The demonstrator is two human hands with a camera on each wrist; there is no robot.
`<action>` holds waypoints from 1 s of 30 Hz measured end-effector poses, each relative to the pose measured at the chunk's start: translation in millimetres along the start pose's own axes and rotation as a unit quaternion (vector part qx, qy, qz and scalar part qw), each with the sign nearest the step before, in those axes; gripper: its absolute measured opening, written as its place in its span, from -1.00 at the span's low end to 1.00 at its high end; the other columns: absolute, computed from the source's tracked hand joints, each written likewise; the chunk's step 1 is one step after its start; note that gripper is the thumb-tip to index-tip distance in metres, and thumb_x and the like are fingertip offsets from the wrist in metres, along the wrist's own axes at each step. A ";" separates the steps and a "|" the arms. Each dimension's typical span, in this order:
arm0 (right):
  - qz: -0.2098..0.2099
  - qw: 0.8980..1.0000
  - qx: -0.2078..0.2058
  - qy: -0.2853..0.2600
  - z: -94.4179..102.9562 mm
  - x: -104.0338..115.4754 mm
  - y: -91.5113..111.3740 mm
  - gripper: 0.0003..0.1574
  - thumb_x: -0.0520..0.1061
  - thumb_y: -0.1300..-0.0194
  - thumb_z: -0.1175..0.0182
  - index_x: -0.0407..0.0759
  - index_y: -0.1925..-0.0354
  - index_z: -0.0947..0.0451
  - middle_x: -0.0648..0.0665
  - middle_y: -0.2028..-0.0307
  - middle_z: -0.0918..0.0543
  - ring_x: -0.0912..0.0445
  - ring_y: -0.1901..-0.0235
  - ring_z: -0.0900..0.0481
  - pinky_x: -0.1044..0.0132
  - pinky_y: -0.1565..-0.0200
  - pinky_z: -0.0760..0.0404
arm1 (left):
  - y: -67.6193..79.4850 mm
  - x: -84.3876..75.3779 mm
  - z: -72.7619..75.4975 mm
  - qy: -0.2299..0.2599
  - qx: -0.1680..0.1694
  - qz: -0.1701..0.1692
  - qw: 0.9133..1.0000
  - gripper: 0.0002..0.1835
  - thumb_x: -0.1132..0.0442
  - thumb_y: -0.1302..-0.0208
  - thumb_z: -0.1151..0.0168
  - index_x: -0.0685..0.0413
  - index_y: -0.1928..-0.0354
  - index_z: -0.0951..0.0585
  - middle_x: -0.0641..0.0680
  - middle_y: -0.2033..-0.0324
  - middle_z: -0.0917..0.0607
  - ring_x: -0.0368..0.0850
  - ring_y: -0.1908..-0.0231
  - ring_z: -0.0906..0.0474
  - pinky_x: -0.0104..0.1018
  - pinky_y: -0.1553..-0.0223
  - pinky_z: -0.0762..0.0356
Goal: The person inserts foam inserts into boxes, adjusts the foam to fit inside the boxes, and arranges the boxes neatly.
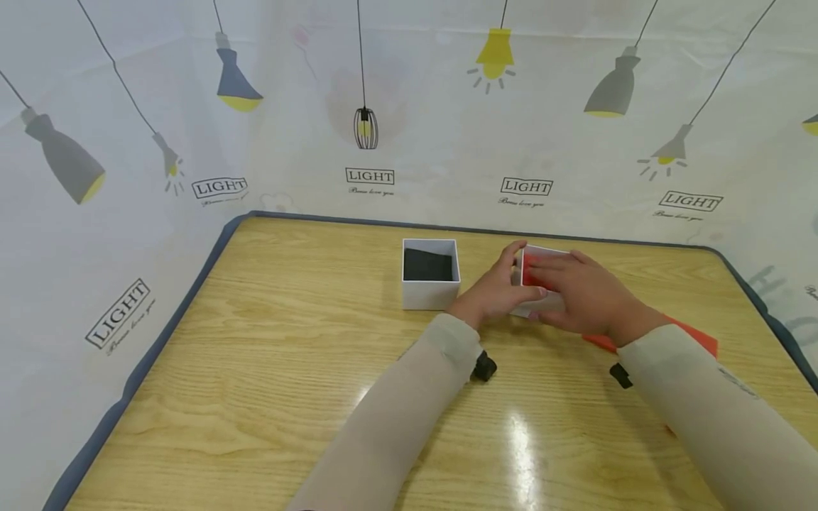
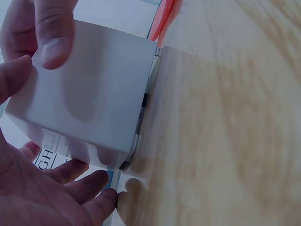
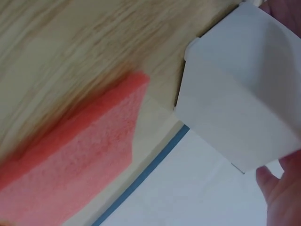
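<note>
A white open-topped box [image 2: 103,94] stands on the table between both hands. My left hand [image 1: 495,291] holds its left side, thumb along the near wall and fingers spread at the left wall. From the right, my right hand [image 1: 591,294] grips the same box, thumb on the near outer wall. Some of its fingers reach in over a red piece [image 1: 527,275], mostly hidden under them. A flat red sheet that looks like foam [image 3: 84,155] lies on the table beside the box, partly behind my right wrist in the head view.
Left of the hands stands a second white box [image 1: 431,296] with a black piece [image 1: 428,265] inside. The wooden table [image 1: 268,341] has a blue-grey edge, and a white cloth printed with lamps [image 1: 434,142] rises behind it.
</note>
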State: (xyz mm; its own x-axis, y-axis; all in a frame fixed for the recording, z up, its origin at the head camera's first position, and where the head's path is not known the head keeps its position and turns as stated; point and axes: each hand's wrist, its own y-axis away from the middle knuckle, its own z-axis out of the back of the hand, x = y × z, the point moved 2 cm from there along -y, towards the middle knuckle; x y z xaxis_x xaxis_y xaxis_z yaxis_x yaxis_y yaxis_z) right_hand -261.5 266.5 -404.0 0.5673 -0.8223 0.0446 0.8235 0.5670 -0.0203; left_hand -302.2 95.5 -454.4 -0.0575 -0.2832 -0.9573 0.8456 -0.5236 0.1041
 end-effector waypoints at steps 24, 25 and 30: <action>-0.117 0.956 -0.192 -0.190 20.7 -24.4 103.2 0.01 -0.13 -0.15 -0.59 -0.02 -0.52 -0.43 -0.28 -0.40 -0.52 -0.18 -0.38 -0.42 0.07 -0.44 -0.34 | -2.6 1.1 -1.8 0.018 -0.008 0.009 1.000 0.04 0.06 -0.35 -0.47 -0.44 -0.68 0.00 -0.07 -0.50 -0.34 -0.10 -0.31 -0.36 0.00 -0.45 -0.36; -0.121 0.953 -0.199 -0.194 19.8 -25.7 108.7 0.00 -0.14 -0.16 -0.58 -0.01 -0.52 -0.43 -0.29 -0.40 -0.51 -0.06 -0.41 -0.40 0.13 -0.44 -0.29 | -2.4 0.9 -1.6 0.019 -0.008 0.010 1.000 0.04 0.06 -0.35 -0.47 -0.45 -0.68 0.00 -0.07 -0.50 -0.34 -0.10 -0.31 -0.36 0.00 -0.45 -0.36; -0.143 0.942 -0.226 -0.204 12.7 -31.2 135.6 -0.02 -0.20 -0.18 -0.55 -0.04 -0.52 -0.42 -0.21 -0.40 -0.49 0.53 -0.34 -0.20 0.48 -0.35 -0.14 | -1.5 0.6 -1.6 0.019 -0.008 0.012 1.000 0.05 0.06 -0.35 -0.46 -0.44 -0.68 0.01 -0.07 -0.52 -0.33 -0.09 -0.33 -0.35 0.01 -0.46 -0.35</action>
State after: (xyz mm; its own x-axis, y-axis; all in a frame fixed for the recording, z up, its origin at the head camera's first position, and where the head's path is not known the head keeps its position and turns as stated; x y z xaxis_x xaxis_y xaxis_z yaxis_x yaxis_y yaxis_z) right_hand -167.7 369.7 -395.5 0.3467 -0.7989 0.4914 0.9142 0.1705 -0.3677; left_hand -302.6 97.4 -455.5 -0.0173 -0.2645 -0.9642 0.8545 -0.5047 0.1231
